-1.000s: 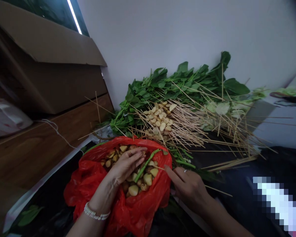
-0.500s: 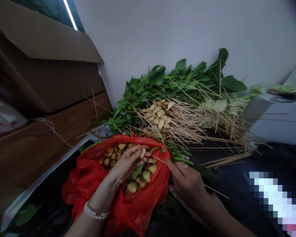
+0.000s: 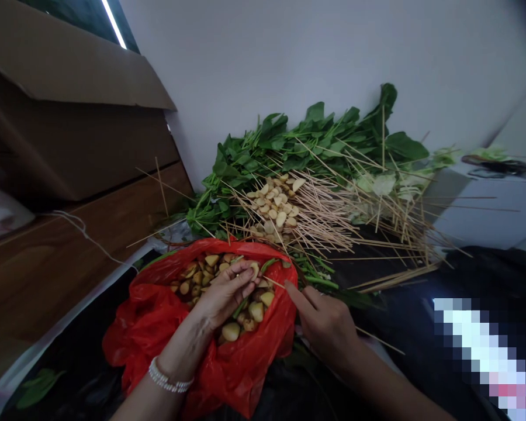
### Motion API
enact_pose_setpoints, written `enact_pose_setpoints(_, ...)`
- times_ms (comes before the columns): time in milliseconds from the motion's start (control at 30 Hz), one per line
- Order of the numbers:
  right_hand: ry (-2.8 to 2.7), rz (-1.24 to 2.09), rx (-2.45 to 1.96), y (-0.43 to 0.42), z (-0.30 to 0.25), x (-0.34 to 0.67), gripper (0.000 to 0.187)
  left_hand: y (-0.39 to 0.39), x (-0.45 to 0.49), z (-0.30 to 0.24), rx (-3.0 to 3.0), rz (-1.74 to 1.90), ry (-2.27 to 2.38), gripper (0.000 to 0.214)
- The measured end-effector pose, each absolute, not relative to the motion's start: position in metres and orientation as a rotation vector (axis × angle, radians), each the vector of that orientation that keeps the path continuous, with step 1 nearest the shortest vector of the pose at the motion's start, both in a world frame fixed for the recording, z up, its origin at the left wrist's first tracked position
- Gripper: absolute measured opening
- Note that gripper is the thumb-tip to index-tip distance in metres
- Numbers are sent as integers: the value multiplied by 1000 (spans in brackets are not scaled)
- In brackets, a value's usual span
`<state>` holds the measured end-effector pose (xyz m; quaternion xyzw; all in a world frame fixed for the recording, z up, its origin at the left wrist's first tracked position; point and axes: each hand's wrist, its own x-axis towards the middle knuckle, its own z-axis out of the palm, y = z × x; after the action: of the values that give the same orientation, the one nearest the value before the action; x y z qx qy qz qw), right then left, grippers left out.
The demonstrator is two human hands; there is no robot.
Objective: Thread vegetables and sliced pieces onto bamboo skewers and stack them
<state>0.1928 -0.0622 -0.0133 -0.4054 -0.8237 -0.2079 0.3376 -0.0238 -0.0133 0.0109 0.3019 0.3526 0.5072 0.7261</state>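
Observation:
Over a red plastic bag (image 3: 140,310) of cut potatoes (image 3: 231,332), my left hand (image 3: 228,290) pinches a pale potato piece (image 3: 255,270) between thumb and fingers. My right hand (image 3: 326,321) is closed on a thin wooden skewer (image 3: 273,282), just right of the bag's rim. The skewer's front end points left at the potato piece, close to it; whether it touches I cannot tell. Its back end sticks out below my right wrist. A green stem lies among the potatoes, partly behind my left fingers.
Behind the bag lie skewers threaded with potato slices (image 3: 277,202), leafy greens (image 3: 245,158), pale cabbage-like leaves (image 3: 383,184) and loose skewers (image 3: 397,278). A cardboard box (image 3: 92,140) stands at left on a wooden surface (image 3: 92,216). A white wall rises behind.
The whole view has shifted slightly left. My right hand has brought the skewer a little nearer the potato piece, which my left hand still holds.

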Motion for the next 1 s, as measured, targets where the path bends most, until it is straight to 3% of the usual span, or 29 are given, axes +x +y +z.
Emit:
enact_pose_setpoints(533, -2162, -522, -1063, -63, -15, 191, 35, -17, -18, 13, 787, 1120, 925, 34)
enact_pose_setpoints(1000, -2198, -474, -1143, -66, -17, 184, 33, -22, -8, 10, 1144, 1198, 1090, 22)
